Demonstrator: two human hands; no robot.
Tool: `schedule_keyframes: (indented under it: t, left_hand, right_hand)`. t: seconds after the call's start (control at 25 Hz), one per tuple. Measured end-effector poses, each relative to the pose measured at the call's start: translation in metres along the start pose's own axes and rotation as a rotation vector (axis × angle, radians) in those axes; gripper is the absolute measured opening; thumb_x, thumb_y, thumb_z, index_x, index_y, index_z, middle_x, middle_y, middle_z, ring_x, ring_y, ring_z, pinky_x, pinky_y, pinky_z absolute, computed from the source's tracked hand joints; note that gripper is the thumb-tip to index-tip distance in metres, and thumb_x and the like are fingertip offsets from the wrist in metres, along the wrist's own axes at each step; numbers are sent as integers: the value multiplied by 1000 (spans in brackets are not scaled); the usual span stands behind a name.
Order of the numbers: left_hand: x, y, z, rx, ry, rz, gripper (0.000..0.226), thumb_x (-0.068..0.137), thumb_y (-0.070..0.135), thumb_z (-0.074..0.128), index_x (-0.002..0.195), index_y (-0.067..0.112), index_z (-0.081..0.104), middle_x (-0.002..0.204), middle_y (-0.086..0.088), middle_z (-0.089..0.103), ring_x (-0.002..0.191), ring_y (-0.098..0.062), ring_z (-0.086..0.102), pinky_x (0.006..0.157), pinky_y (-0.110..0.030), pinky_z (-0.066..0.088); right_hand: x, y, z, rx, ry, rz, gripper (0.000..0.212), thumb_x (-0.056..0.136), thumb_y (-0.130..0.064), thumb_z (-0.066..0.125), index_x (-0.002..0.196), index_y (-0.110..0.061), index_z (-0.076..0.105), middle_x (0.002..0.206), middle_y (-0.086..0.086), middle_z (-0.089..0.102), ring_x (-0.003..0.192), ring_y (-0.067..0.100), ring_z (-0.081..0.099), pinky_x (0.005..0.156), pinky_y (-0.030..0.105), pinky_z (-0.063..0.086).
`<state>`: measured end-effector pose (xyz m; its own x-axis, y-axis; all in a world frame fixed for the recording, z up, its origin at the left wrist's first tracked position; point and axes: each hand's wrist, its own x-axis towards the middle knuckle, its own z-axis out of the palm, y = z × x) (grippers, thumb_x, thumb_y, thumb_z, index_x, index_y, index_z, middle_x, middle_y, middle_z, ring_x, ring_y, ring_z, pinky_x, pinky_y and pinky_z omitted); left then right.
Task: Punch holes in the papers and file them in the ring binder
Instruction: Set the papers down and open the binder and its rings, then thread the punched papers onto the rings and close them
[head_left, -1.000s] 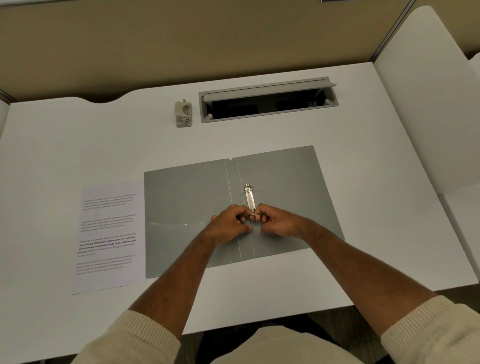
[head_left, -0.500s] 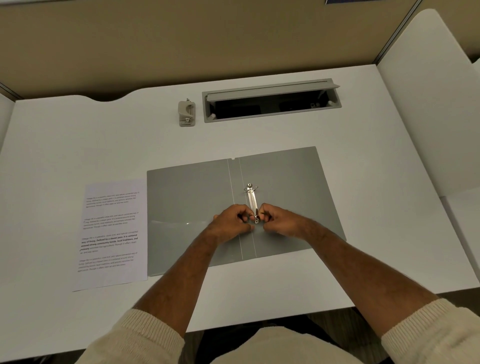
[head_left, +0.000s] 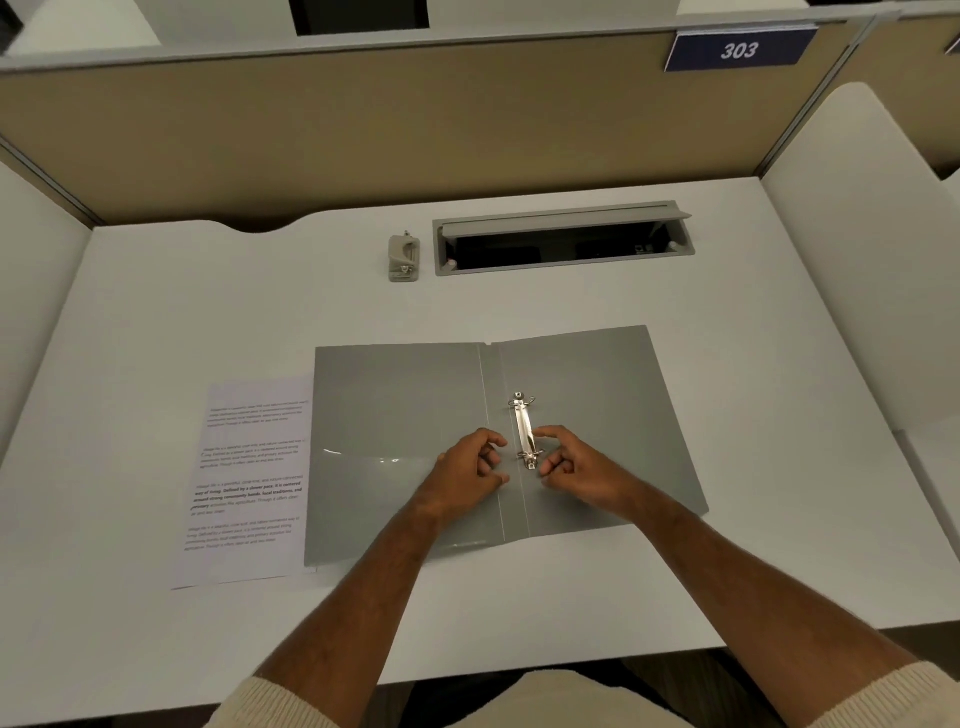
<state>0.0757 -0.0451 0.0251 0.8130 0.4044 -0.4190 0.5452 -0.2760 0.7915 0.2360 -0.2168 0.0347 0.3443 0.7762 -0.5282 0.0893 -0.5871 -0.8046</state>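
Observation:
A grey ring binder (head_left: 405, 405) lies open and flat in the middle of the white desk (head_left: 753, 395). Its metal ring mechanism (head_left: 523, 431) runs along the spine, and both rings look parted. My left hand (head_left: 470, 475) rests on the left cover just beside the lower ring, fingers loosely apart and holding nothing. My right hand (head_left: 576, 467) is just right of the mechanism, fingers apart, also holding nothing. Printed papers (head_left: 247, 483) lie to the left, their right edge tucked under the binder's cover. A small beige hole punch (head_left: 403, 257) stands at the back of the desk.
A grey cable tray (head_left: 563, 240) with its lid raised is set into the desk behind the binder, right of the punch. Beige and white partitions enclose the desk at the back and both sides. A blue "303" sign (head_left: 740, 50) hangs on the back partition.
Both hands have let go of the lower ring and drawn apart to either side of the mechanism. The rings now look parted. The camera has tilted up.

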Motion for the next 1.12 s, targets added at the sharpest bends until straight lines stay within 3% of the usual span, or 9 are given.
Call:
schedule_keyframes:
  t: [0.08,0.16,0.24,0.36,0.48,0.64,0.84,0.96,1.12]
  left_hand:
    - [-14,-4,-10,4,54,42,40,87,17,78,121,30,61,104,5,63,89,-12,62,84,-23,54]
    - [-28,-10,-23,9,114,69,41,89,19,76,125,29,59,108,8,62,95,-8,60,84,-14,51]
    - [-43,-24,-41,-1,218,77,42,90,20,76,127,27,59,110,10,61,99,-5,60,85,-10,49]
    - [-59,-45,-66,-12,387,58,44,87,17,79,126,24,60,113,11,62,102,0,60,88,-9,46]
    - [-84,-76,-103,-27,602,-51,42,84,11,80,121,21,64,115,6,61,101,-10,58,92,-27,50]
    - [-118,-130,-145,10,857,-248,35,85,13,80,117,15,65,118,-6,62,108,-29,60,95,-48,52]
    - [-144,-171,-181,151,793,-729,79,80,50,81,140,10,49,141,-17,48,128,-41,48,105,-56,42]
    - [-147,-181,-188,229,754,-777,99,71,66,81,141,8,43,138,-16,47,128,-38,48,101,-55,45]
    - [-144,-181,-189,288,742,-806,102,64,66,85,138,10,42,135,-14,48,126,-35,49,99,-55,45]
  right_hand:
    - [-4,4,6,-63,30,-39,65,92,-10,67,145,-35,38,96,9,67,84,22,65,86,37,54]
    - [-6,5,11,-150,94,-74,70,93,-15,69,147,-40,32,95,4,60,81,17,59,84,37,53]
    - [-6,1,20,-299,189,-130,72,93,-24,69,152,-37,30,102,-3,50,90,8,51,88,29,47]
    - [-2,-1,29,-536,355,-189,71,92,-39,63,155,-29,32,114,0,51,102,18,51,91,37,43]
    - [7,-12,52,-765,411,-257,73,88,-46,58,154,-32,32,132,2,51,115,26,51,93,44,42]
    - [13,-22,83,-884,419,-278,72,90,-55,52,155,-37,26,149,-1,43,133,21,40,95,45,40]
    - [13,-26,111,-947,384,-272,74,91,-62,34,157,-29,25,155,-2,37,141,14,30,103,48,37]
    - [11,-24,119,-986,362,-264,75,92,-63,32,157,-28,23,158,-1,33,145,17,29,106,52,35]
    - [8,-21,125,-1004,333,-224,77,91,-65,29,159,-28,20,162,-2,27,149,19,26,112,50,30]
